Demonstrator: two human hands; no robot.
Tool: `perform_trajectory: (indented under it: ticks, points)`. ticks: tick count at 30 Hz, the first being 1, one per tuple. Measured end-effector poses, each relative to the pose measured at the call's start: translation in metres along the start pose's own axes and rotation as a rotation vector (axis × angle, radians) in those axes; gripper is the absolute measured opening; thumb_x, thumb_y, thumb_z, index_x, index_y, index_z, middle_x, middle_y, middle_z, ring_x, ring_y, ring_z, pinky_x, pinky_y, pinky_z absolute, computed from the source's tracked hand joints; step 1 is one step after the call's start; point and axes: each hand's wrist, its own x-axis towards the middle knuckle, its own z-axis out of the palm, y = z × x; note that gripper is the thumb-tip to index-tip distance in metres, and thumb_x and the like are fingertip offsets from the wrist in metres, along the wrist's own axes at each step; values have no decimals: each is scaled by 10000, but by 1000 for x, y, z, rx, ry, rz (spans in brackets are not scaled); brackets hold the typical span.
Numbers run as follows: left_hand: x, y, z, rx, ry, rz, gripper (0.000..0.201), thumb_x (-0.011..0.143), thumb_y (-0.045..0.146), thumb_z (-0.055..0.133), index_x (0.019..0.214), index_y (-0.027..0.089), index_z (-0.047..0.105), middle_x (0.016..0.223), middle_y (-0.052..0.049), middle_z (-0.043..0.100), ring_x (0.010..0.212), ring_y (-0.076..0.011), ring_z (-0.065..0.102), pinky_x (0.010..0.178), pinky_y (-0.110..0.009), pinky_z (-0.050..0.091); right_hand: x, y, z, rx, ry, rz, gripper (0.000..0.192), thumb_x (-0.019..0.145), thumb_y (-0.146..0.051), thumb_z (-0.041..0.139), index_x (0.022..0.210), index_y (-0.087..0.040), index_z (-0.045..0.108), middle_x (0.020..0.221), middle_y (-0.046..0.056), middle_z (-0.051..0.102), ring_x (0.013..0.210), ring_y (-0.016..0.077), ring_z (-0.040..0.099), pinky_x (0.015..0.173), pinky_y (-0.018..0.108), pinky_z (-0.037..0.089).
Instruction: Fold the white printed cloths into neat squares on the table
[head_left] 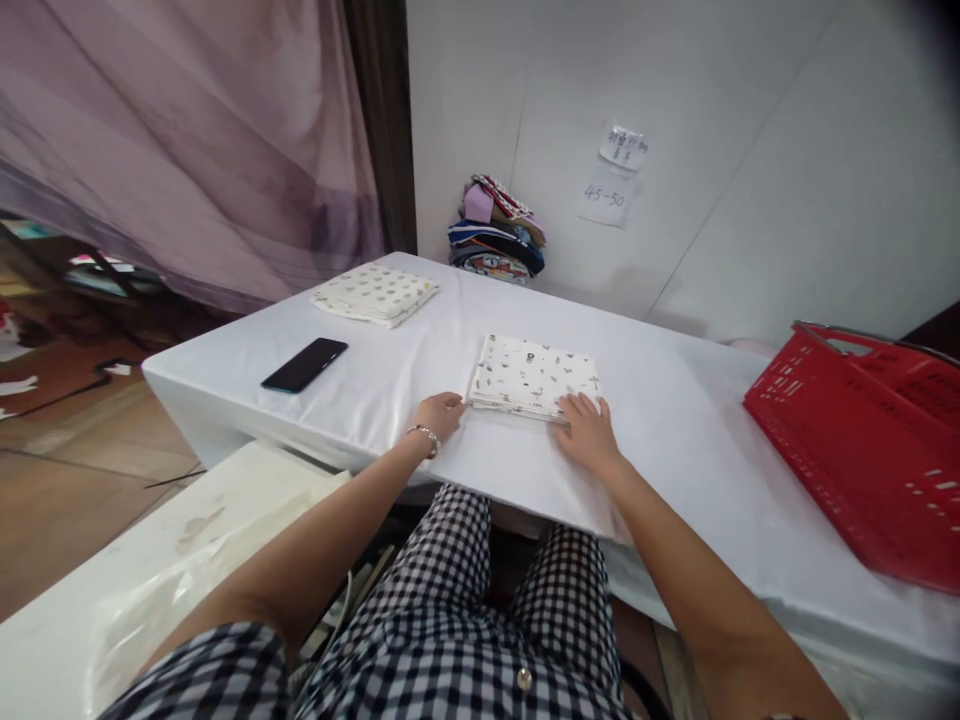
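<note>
A folded white cloth [534,375] with a small dark print lies on the white-covered table in front of me, its layers showing along the near edge. My left hand [441,416], with a bracelet at the wrist, is at the cloth's near left corner, thumb and fingers pinched together on its edge. On the near right corner rests my right hand [589,430], its fingers stretched flat over the top of the fabric. Further back on the left is another folded white cloth [376,294], with a grey spotted print, touched by neither hand.
A black phone [305,365] lies on the white tablecloth [405,350] to the left. The red plastic basket [847,450] stands at the right. Against the wall is a stack of folded fabrics [497,235]. A pale surface [247,500] sits lower at my left.
</note>
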Motion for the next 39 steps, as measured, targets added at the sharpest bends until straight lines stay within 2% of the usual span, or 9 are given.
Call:
perform_trajectory:
  ticks: [3, 6, 12, 15, 20, 25, 31, 35, 39]
  points:
    - [-3, 13, 10, -222, -50, -131, 213, 769, 192, 567, 976, 164, 613, 919, -36, 691, 535, -94, 622, 513, -203, 468, 18, -31, -3, 99, 10, -110, 430, 872, -312, 442, 1284, -190, 435, 1321, 105, 481, 1253, 254, 362, 1037, 466, 191]
    - [-1, 19, 18, -396, -32, -213, 263, 763, 156, 581, 1023, 122, 555, 869, -72, 685, 512, -98, 614, 459, -197, 456, 41, -59, 1, 213, 40, -189, 360, 874, -284, 466, 1221, -192, 477, 1242, 91, 543, 1160, 220, 444, 957, 367, 310]
    - [2, 18, 26, -480, 8, -244, 313, 762, 159, 606, 1050, 119, 491, 774, -57, 673, 496, -93, 607, 437, -171, 446, 72, -91, 17, 249, 29, -156, 234, 850, -260, 534, 1079, -216, 552, 1098, 55, 614, 1029, 213, 507, 833, 325, 354]
    - [-1, 21, 28, -470, 31, -227, 307, 750, 183, 617, 1029, 143, 495, 784, -42, 677, 455, -86, 585, 415, -172, 429, 78, -95, 23, 246, 36, -134, 187, 845, -239, 537, 1025, -220, 582, 1080, 50, 620, 1016, 212, 505, 818, 322, 344]
    - [-1, 30, 27, -482, 45, -198, 254, 747, 176, 589, 990, 154, 517, 840, -39, 676, 416, -71, 547, 392, -182, 401, 83, -96, 25, 382, 51, -37, 153, 869, -241, 489, 944, -206, 617, 987, 35, 641, 940, 182, 527, 784, 280, 349]
    - [10, 34, 23, -495, 115, -118, 267, 709, 153, 589, 973, 154, 554, 765, -5, 660, 436, -57, 528, 424, -167, 387, 86, -95, 22, 453, 111, 75, 194, 880, -252, 438, 933, -196, 617, 900, 34, 635, 829, 173, 534, 719, 262, 370]
    - [15, 29, 18, -318, 50, -250, 344, 694, 212, 589, 1035, 171, 575, 527, 26, 581, 402, -118, 503, 390, -209, 355, 79, -99, 24, 356, 61, -87, 194, 854, -200, 478, 1007, -205, 598, 1027, 44, 626, 962, 192, 517, 814, 287, 358]
    - [13, 28, 18, -416, 47, -269, 355, 697, 182, 589, 1051, 169, 577, 582, 12, 614, 457, -123, 553, 438, -211, 403, 70, -103, 25, 259, 61, -122, 251, 860, -208, 473, 1099, -205, 552, 1083, 63, 604, 1007, 214, 494, 826, 312, 349]
    - [16, 27, 18, -509, 31, -265, 270, 754, 175, 567, 1023, 149, 576, 639, -5, 639, 486, -94, 568, 480, -188, 442, 63, -105, 25, 205, 71, -149, 305, 875, -221, 449, 1175, -194, 502, 1160, 90, 564, 1045, 222, 466, 849, 328, 336]
